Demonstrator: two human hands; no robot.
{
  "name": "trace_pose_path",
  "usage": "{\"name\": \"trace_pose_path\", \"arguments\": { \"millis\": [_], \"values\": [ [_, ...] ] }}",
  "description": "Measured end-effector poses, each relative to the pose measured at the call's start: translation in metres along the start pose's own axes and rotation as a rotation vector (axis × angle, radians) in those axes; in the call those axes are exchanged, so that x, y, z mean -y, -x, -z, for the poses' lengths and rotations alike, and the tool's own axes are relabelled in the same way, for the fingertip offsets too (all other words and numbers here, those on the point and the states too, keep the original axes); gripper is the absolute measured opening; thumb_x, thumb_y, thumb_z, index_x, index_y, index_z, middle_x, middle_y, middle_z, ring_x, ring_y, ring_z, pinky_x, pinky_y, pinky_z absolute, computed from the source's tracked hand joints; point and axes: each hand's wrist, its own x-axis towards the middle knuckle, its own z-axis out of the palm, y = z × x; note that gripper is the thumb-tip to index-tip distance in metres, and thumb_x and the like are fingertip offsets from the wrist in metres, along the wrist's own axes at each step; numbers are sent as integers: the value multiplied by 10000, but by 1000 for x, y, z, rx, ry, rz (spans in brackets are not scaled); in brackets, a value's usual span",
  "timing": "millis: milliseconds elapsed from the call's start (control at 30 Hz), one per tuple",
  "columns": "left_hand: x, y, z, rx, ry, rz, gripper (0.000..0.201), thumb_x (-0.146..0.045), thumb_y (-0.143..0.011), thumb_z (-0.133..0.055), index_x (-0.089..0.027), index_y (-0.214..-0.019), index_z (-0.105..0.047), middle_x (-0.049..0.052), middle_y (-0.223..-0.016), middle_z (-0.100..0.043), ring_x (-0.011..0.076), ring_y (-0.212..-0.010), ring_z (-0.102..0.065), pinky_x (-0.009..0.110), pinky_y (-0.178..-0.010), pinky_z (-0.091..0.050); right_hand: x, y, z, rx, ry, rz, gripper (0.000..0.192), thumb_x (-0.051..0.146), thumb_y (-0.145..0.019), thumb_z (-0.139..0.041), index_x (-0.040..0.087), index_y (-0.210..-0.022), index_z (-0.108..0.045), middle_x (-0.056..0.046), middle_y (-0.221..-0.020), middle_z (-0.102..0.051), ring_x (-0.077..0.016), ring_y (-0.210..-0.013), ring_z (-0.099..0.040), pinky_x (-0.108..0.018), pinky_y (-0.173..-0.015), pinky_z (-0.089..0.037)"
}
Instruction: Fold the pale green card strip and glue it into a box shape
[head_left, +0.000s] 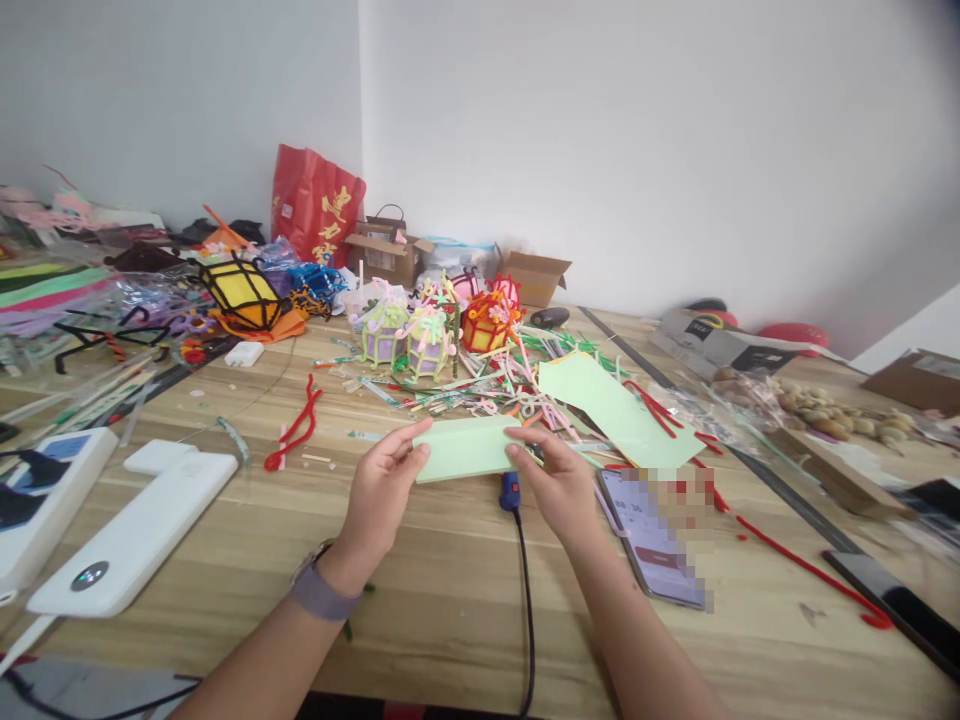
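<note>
Paper strip (466,450), pale green, is stretched between two hands, apparently raised over the worktop (435,610). Left hand (382,490): fingers pinch the left end, thumb on the near face. Right hand (561,485): fingers pinch the right end in the same manner. Whether the strip is a single ply or folded cannot be told. Expect a light, thin workpiece, moderately stiff but easily creased; surface slip cannot be judged. Take hold at the two short ends with light pressure, leaving the middle flat. Just below the right end, a blue corded tool (511,490) lies partly hidden. Right of the right hand rests a smartphone (649,555); beyond it lie loose pale green sheets (622,408). Behind the strip stand small handmade lanterns (429,345), near scattered craft offcuts. A white power bank (150,530) lies well to the left.
</note>
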Motion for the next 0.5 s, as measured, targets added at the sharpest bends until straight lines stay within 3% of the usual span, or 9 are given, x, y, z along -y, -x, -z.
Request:
{"name": "trace_pose_path", "arguments": {
  "millis": [167,367,500],
  "values": [
    [1,0,1,-14,-46,5,340,-323,-684,-728,-177,-991,-751,0,-699,-684,132,-675,-562,243,-642,-437,0,1,0,-5,-4,0,159,318,-798,-672,265,-931,-740,-36,-891,-723,-199,-847,-650,-350,-806,-490],
    [2,0,2,-4,-79,-32,234,-326,-703,-722,-205,-896,-776,59,-935,-757,197,-871,-650,298,-780,-496,1,-2,0,-3,-36,29,113,299,-809,-664,276,-880,-749,-26,-855,-719,-189,-820,-644,-345,-789,-497],
    [5,0,6,26,-143,-109,202,-327,-756,-703,-235,-921,-777,48,-954,-757,198,-923,-656,307,-845,-492,4,-2,2,-27,-48,69,117,262,-809,-670,287,-886,-754,-22,-840,-717,-182,-807,-639,-338,-769,-497]
  ]
}}
